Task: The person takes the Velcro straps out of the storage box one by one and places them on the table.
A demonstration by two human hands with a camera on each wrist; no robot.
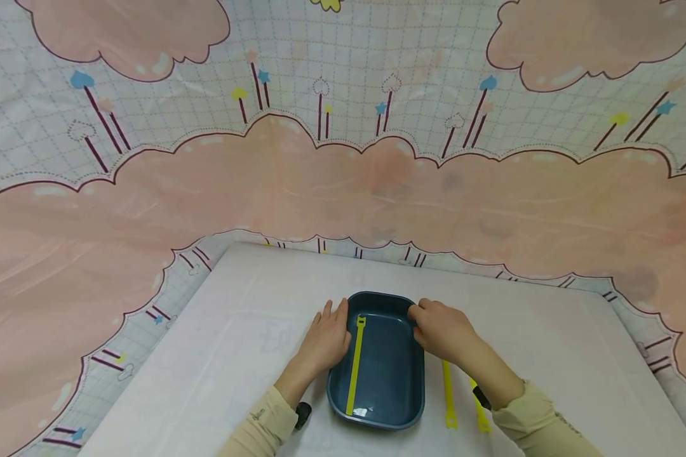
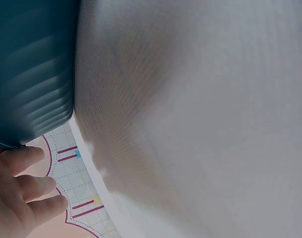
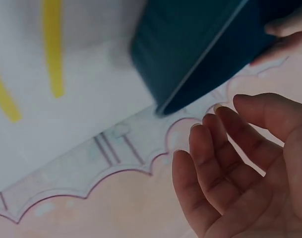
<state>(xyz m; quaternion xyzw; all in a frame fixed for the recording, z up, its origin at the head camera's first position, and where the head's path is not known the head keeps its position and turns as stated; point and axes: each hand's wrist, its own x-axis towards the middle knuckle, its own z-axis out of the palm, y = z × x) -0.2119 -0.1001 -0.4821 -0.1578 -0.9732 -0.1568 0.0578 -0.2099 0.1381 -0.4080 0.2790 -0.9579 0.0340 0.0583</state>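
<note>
A dark blue rectangular tray (image 1: 385,371) with rounded corners stands on the white table, one yellow slotted-head strap (image 1: 355,368) lying along its left side. My left hand (image 1: 327,339) holds the tray's left rim, thumb at the inner side and the other fingers outside. In the left wrist view its fingers (image 2: 39,186) spread out beyond the tray wall. At the upper right rim is my right hand (image 1: 443,327). The right wrist view shows its fingers (image 3: 205,158) loosely bent, thumb near the index fingertip, with nothing between them.
Two more yellow straps lie on the table (image 1: 251,304) right of the tray: one strap (image 1: 449,397) nearer it, the other strap (image 1: 481,409) partly under my right wrist. A cloth (image 1: 343,184) printed with clouds hangs behind the table.
</note>
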